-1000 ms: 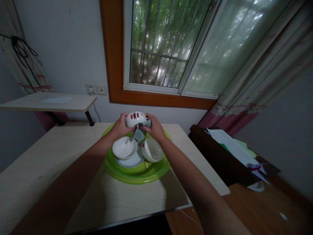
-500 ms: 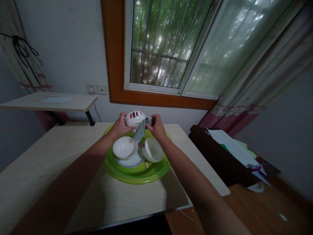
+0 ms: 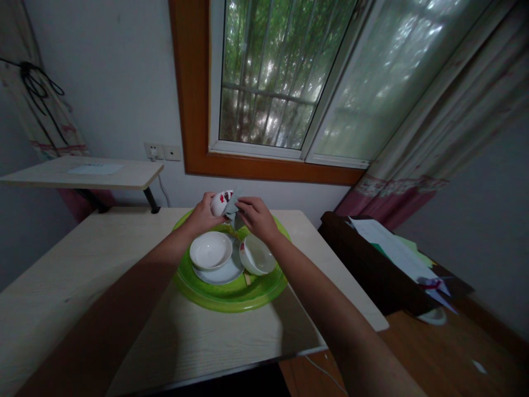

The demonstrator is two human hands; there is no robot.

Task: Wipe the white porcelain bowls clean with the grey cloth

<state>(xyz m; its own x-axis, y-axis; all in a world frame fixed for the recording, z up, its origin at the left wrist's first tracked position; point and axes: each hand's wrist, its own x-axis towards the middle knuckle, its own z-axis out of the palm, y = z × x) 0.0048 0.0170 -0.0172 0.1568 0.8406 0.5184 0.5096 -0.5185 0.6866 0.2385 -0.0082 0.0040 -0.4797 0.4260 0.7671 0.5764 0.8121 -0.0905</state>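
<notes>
Left hand (image 3: 202,215) grips the printed bowl (image 3: 219,204); right hand (image 3: 258,218), pinching the cloth (image 3: 232,204), has shifted it across the bowl's right side.

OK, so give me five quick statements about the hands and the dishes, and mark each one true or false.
1. The left hand holds a white bowl with red markings. True.
2. The right hand is empty. False: it holds a grey cloth.
3. A white plate lies on the round green tray. True.
4. The plain white bowl is upside down. False: its mouth faces up.
5. The tray stands on the floor. False: it is on the table.
</notes>
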